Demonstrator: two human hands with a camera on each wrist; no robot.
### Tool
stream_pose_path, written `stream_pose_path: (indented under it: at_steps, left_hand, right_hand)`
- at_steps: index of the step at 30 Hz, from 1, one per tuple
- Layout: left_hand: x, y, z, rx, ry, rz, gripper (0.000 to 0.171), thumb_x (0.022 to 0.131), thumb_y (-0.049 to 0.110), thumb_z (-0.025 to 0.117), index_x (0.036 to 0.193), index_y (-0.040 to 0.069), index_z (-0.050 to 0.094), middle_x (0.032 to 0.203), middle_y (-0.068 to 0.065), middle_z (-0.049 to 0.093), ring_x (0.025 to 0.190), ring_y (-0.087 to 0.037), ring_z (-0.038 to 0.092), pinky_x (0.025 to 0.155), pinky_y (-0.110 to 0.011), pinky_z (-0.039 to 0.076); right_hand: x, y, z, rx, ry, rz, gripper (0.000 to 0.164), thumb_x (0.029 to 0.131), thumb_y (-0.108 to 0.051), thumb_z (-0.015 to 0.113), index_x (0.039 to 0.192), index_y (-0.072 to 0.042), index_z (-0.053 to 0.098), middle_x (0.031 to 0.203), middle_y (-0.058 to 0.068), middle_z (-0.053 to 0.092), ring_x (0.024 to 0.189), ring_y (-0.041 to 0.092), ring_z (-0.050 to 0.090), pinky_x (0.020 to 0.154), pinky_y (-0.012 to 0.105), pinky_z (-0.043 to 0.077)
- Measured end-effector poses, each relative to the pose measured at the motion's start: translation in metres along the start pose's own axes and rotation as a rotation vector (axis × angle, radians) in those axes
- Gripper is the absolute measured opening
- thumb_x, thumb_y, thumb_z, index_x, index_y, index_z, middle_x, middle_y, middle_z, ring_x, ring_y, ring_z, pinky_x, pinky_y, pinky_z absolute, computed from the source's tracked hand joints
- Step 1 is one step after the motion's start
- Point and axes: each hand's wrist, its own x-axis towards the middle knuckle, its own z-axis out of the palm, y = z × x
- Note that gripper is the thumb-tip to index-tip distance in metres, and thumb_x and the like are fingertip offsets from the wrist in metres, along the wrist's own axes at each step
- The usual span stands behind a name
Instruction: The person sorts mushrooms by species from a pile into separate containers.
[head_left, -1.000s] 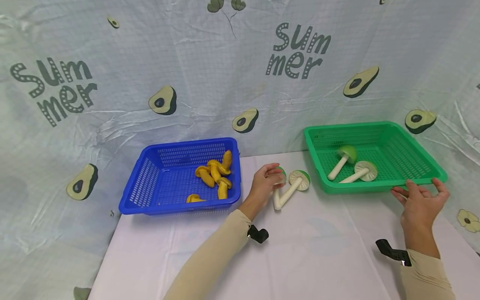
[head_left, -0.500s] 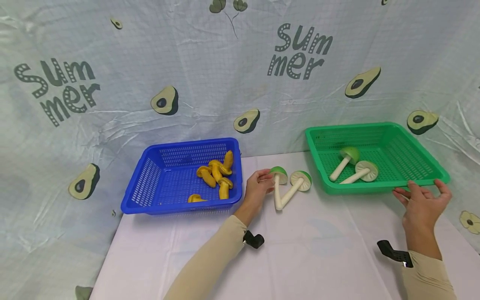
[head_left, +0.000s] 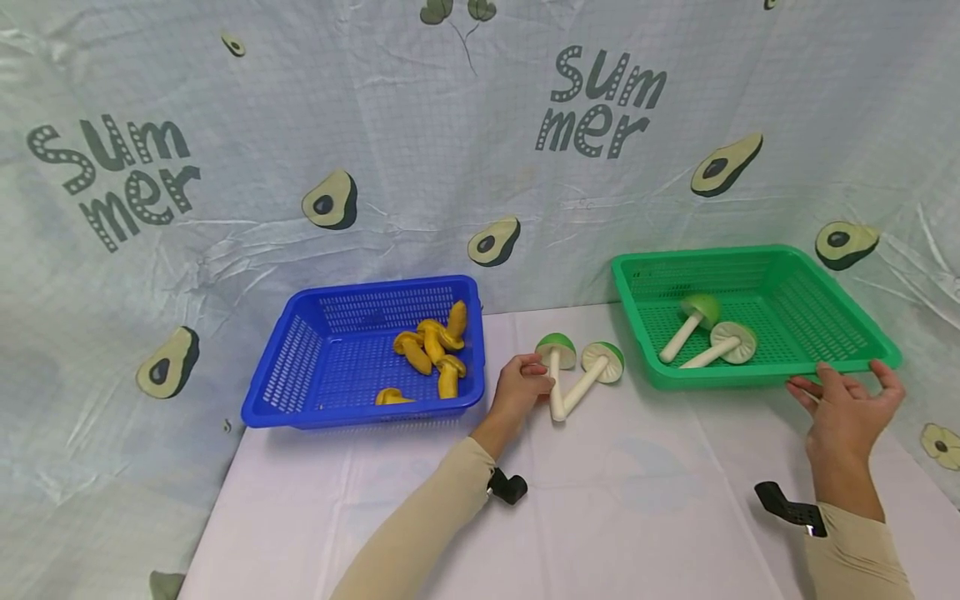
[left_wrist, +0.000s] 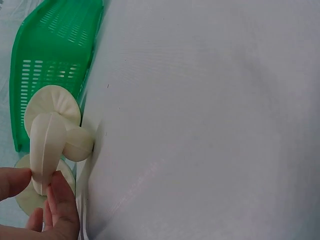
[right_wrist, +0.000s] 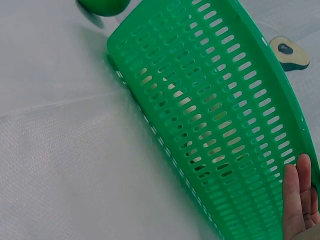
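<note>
My left hand (head_left: 517, 387) pinches the white stem of a green-capped toy mushroom (head_left: 556, 350) lying on the table. In the left wrist view, thumb and fingers sit on either side of that stem (left_wrist: 47, 145). A second green-capped mushroom (head_left: 603, 363) lies beside it, the stem ends meeting in a V. At the right, my right hand (head_left: 847, 408) grips the near rim of a green basket (head_left: 720, 377). The right wrist view has its fingers (right_wrist: 296, 200) against the basket's outer wall (right_wrist: 200, 110). Two green-capped mushrooms (head_left: 701, 310) lie inside that basket.
A blue basket (head_left: 360, 417) stands left of the loose mushrooms, with several yellow mushrooms (head_left: 447, 377) toward its right side. A pale cloth covers the table (head_left: 600, 517). Behind both baskets hangs a sheet (head_left: 420, 167) printed with avocados.
My left hand has drawn back from the mushroom's cap, moved down along it, and now holds the stem. The mushrooms have stayed in place. My right hand remains on the green basket's rim.
</note>
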Motion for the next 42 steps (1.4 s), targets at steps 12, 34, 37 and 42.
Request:
stream_pose_path:
  at_steps: [12,34,37,42]
  left_hand:
    - [0.001,0.001,-0.001,0.039,-0.070,-0.035,0.040,0.089,-0.003,0.070,0.128,-0.003,0.061,0.099,-0.006,0.060,0.076,-0.015,0.062,0.074,-0.037,0.059]
    - [0.004,0.008,-0.002,-0.123,-0.064,-0.071,0.043,0.091,-0.007,0.067,0.133,-0.002,0.061,0.106,-0.008,0.063,0.088,-0.016,0.063,0.077,-0.036,0.059]
    - [0.005,0.009,-0.002,-0.141,-0.069,-0.067,0.044,0.092,-0.007,0.066,0.135,-0.001,0.061,0.113,-0.011,0.064,0.092,-0.017,0.064,0.081,-0.038,0.059]
    - [0.007,0.011,-0.001,-0.179,-0.082,-0.065,0.046,0.092,-0.007,0.065,0.137,-0.002,0.059,0.118,-0.012,0.062,0.098,-0.019,0.063,0.083,-0.038,0.059]
  right_hand:
    - [0.001,-0.001,0.000,0.035,-0.010,0.009,0.072,0.089,0.003,0.074,0.136,-0.027,0.030,0.093,0.007,0.050,0.053,0.028,0.069,0.053,0.035,0.059]
    - [0.000,-0.002,0.000,0.028,-0.018,0.006,0.072,0.089,0.002,0.074,0.137,-0.027,0.029,0.092,0.008,0.050,0.053,0.028,0.069,0.053,0.036,0.059]
    - [-0.001,-0.002,0.000,0.027,-0.019,0.010,0.071,0.089,0.001,0.074,0.137,-0.027,0.029,0.093,0.008,0.050,0.053,0.028,0.070,0.054,0.036,0.059]
    - [-0.001,-0.003,0.001,0.027,-0.022,0.012,0.071,0.089,0.002,0.074,0.137,-0.027,0.029,0.093,0.007,0.050,0.053,0.028,0.070,0.054,0.035,0.059]
